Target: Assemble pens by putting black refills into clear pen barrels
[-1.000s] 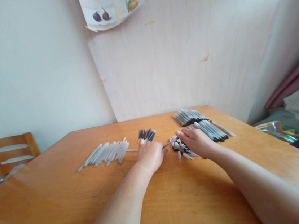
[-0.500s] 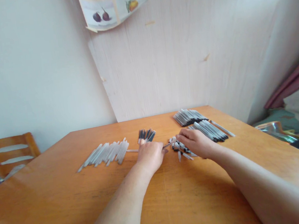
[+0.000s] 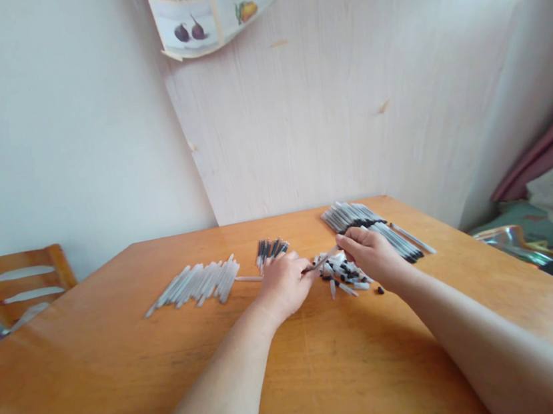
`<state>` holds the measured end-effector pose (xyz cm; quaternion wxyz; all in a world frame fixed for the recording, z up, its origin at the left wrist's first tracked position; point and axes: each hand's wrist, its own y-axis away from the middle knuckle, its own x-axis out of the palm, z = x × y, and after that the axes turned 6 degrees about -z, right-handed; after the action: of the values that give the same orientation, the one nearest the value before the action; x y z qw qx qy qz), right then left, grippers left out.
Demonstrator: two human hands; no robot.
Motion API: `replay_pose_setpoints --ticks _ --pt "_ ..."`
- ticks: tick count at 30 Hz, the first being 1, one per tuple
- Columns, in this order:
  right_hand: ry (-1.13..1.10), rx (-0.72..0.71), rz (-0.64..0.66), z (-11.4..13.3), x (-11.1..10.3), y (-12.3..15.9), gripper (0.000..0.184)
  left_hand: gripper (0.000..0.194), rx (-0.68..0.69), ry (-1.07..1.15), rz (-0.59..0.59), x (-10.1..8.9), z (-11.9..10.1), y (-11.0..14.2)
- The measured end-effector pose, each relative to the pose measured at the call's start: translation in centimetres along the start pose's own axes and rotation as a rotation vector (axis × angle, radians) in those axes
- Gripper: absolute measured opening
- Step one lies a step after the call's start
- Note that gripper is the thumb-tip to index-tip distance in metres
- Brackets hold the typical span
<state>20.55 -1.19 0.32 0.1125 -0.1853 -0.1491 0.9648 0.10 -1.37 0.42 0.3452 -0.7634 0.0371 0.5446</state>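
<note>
Between my two hands a slim pen [image 3: 324,259] slants up to the right, dark near the left fingers and paler toward the right. My left hand [image 3: 286,283] is closed around its lower end. With thumb and fingertips, my right hand [image 3: 370,252] pinches the upper end. Below the pen lies a loose heap of black and clear pen caps [image 3: 347,269], partly hidden by my right hand. Just behind my left hand rests a bundle of dark-filled refills [image 3: 271,248]. Farther left, clear empty pen barrels [image 3: 200,283] lie side by side.
Two rows of pens with black ends, a far one [image 3: 350,214] and a nearer one [image 3: 397,240], lie at the back right. One single pen [image 3: 413,238] is beside them. A black cap [image 3: 380,290] sits apart on the wooden table [image 3: 307,378]. A chair [image 3: 18,282] stands left.
My right hand has moved slightly right and up, uncovering more of the caps and the lone black one. The pen between my hands now tilts more steeply.
</note>
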Motion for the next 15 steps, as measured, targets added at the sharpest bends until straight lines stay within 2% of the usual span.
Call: replay_pose_setpoints --ticks 4,10,12,15 --pt "-0.067 0.045 -0.016 -0.4 0.3 -0.2 0.040 0.022 -0.015 0.009 -0.094 -0.1 -0.1 0.0" --pt "-0.105 0.049 -0.072 -0.5 0.1 -0.3 0.042 0.037 -0.095 0.242 0.044 0.5 -0.3 -0.2" --pt "-0.091 0.058 -0.092 -0.5 0.3 -0.4 0.042 0.034 -0.092 0.209 0.023 0.4 -0.7 -0.2" --pt "-0.082 0.086 -0.147 -0.8 0.7 -0.4 0.041 0.023 -0.031 0.064 -0.086 0.1 -1.5 -0.1"
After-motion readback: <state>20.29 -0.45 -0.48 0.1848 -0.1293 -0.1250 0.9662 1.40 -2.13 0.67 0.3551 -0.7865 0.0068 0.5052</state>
